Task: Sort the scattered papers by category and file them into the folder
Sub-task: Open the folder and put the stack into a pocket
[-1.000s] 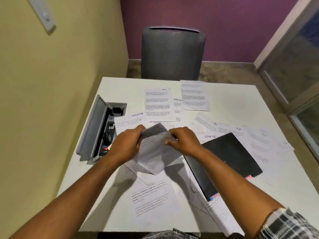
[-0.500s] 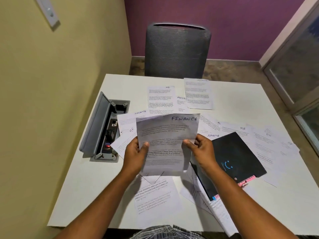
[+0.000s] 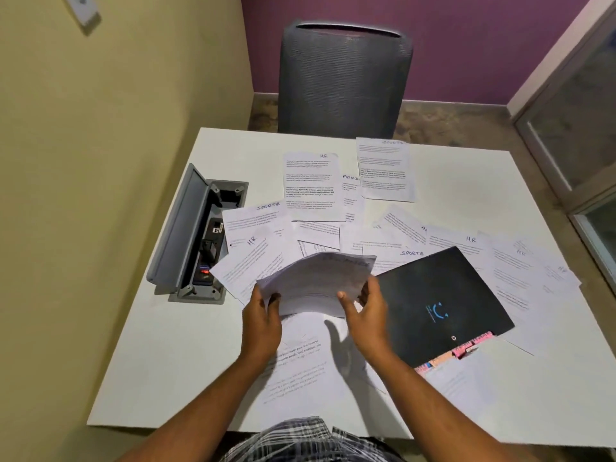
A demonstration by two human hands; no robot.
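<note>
I hold a printed sheet headed FINANCE (image 3: 316, 281) low over the middle of the white table (image 3: 160, 361). My left hand (image 3: 261, 323) pinches its lower left corner. My right hand (image 3: 368, 320) grips its lower right edge, thumb on top. The sheet is blurred and tips away from me, nearly flat. A shut black folder (image 3: 443, 305) with pink tabs (image 3: 473, 345) lies just right of my right hand, on top of papers. Several sheets marked HR (image 3: 311, 185), SPORTS (image 3: 385, 168) and ADMIN (image 3: 350, 191) are scattered across the table.
An open grey cable box (image 3: 200, 235) is set into the table's left side, lid raised toward the yellow wall. A grey chair (image 3: 343, 78) stands at the far edge. More sheets (image 3: 296, 371) lie under my forearms near the front edge.
The FINANCE sheet, lifted upright facing me half a second ago, has tipped forward and lower over the table. Both hands moved with it.
</note>
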